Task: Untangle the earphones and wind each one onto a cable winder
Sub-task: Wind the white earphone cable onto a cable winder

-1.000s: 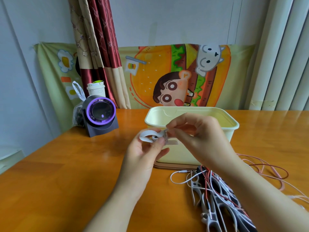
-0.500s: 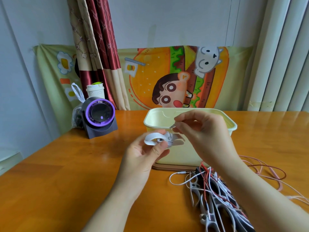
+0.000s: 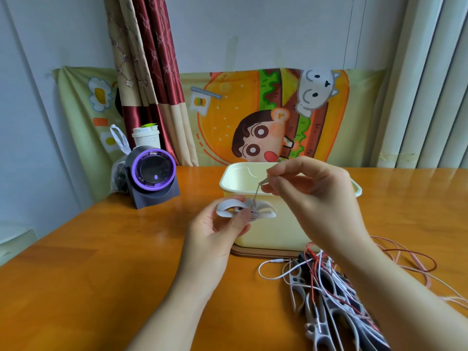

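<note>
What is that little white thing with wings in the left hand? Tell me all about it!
It is a white cable winder, seemingly soft plastic, with a curved wing at each end and thin cable wrapped round its narrow middle. It lies roughly level in the air, in front of the cream tub. The left hand pinches its left side, and the right hand pinches the cable end rising from it.

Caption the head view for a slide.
Left hand holds a white cable winder while the right hand pinches the cable end just above it.
</note>
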Available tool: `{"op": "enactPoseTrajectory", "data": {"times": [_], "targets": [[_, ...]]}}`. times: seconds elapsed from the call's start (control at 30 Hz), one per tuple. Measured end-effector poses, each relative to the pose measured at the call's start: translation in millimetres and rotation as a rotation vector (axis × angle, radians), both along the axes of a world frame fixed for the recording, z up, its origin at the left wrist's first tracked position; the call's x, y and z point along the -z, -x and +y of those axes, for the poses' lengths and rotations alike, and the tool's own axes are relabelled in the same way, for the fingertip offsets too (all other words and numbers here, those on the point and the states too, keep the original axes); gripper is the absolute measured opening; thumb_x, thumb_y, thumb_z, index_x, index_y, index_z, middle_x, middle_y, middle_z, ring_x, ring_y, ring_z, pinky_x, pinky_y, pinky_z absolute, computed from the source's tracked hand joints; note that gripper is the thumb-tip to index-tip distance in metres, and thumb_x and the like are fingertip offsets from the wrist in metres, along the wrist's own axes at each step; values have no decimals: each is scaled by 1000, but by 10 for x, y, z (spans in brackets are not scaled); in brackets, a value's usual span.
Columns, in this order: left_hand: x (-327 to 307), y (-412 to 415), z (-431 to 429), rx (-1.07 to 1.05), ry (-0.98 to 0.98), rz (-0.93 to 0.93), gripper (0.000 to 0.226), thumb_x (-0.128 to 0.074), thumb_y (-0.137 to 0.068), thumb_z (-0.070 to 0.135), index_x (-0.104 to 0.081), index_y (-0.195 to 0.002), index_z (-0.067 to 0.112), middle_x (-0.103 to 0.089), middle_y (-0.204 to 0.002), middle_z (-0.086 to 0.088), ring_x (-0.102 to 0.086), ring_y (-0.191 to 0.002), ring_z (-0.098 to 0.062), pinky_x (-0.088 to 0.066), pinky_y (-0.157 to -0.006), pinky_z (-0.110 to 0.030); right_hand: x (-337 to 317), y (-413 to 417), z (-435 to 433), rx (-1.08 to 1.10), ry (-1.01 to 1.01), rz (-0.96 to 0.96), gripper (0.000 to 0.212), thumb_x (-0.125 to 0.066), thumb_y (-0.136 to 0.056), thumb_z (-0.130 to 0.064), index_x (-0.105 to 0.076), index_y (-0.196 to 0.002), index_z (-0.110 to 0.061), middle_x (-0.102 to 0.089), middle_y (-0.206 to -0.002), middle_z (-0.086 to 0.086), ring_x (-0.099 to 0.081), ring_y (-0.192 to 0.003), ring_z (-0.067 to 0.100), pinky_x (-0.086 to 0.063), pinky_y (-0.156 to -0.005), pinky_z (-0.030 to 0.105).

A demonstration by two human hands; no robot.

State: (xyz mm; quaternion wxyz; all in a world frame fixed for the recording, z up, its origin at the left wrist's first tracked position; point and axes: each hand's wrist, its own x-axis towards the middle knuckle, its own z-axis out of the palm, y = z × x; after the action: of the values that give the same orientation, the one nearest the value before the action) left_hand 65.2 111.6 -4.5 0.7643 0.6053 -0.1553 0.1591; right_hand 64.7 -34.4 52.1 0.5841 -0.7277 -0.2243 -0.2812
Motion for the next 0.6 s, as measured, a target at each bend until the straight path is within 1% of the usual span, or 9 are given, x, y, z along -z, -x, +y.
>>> {"op": "enactPoseTrajectory", "data": {"times": [0.1,0.13,0.17,0.27,0.33,0.4,0.5,0.57,0.6], "targets": [[1,22,-22,43,-91,-22,15,-79,-74,28,-75,-86,35,-73,-90,7,-68,-91,-10,-55,-81,-27,28,-2,33,-15,21,32,16,-65,-85,0,-69,-79,-15,-74,-73,-2,-71,-70,6,-58,-72,26],[4,29,-29,52,-109,-29,17,-79,-76,24,-75,-87,35,-74,-91,7,-68,-91,-9,-55,-82,-28,45,-11,44,-18,26,39,17,-65,-85,0,-69,-79,-15,-74,-73,-2,-71,-70,7,-58,-71,26],[6,32,-34,54,-112,-34,18,-74,-76,22,-75,-89,35,-74,-92,6,-68,-91,-10,-56,-82,-29,62,-22,46,-18,32,47,17,-65,-84,1,-69,-79,-15,-73,-72,-2,-71,-69,7,-58,-69,25],[7,25,-38,70,-26,-19,21,-69,-74,17,-74,-84,34,-73,-90,3,-69,-89,-11,-55,-78,-26,97,-70,20,-1,37,74,19,-65,-84,2,-70,-79,-15,-73,-72,0,-71,-66,8,-58,-64,22],[-9,25,-28,92,54,-2,21,-68,-72,15,-73,-78,35,-73,-88,3,-69,-87,-12,-55,-75,-25,115,-93,4,18,57,77,21,-65,-84,2,-69,-78,-18,-73,-73,-1,-71,-66,8,-58,-67,25],[-13,22,-19,107,107,8,22,-68,-71,13,-72,-74,35,-73,-87,1,-69,-86,-12,-56,-74,-25,126,-95,1,43,96,46,23,-65,-83,1,-69,-78,-21,-73,-74,-3,-71,-67,6,-58,-70,27],[-17,23,-10,121,139,-2,21,-70,-71,13,-71,-74,34,-73,-88,2,-70,-87,-13,-56,-74,-25,124,-80,18,71,146,-49,27,-67,-82,1,-67,-77,-26,-72,-76,-6,-70,-69,4,-58,-69,24],[-20,20,-8,114,149,-12,20,-78,-73,14,-71,-80,32,-73,-91,2,-70,-90,-14,-56,-74,-26,127,-76,34,81,167,-125,25,-69,-81,1,-67,-78,-24,-72,-78,-7,-69,-70,3,-57,-69,21],[-23,19,-3,106,163,-10,21,-76,-72,13,-71,-86,29,-73,-93,1,-70,-91,-15,-56,-74,-26,134,-77,44,78,175,-158,23,-69,-80,1,-68,-80,-21,-72,-78,-6,-69,-71,2,-57,-69,20]]}}
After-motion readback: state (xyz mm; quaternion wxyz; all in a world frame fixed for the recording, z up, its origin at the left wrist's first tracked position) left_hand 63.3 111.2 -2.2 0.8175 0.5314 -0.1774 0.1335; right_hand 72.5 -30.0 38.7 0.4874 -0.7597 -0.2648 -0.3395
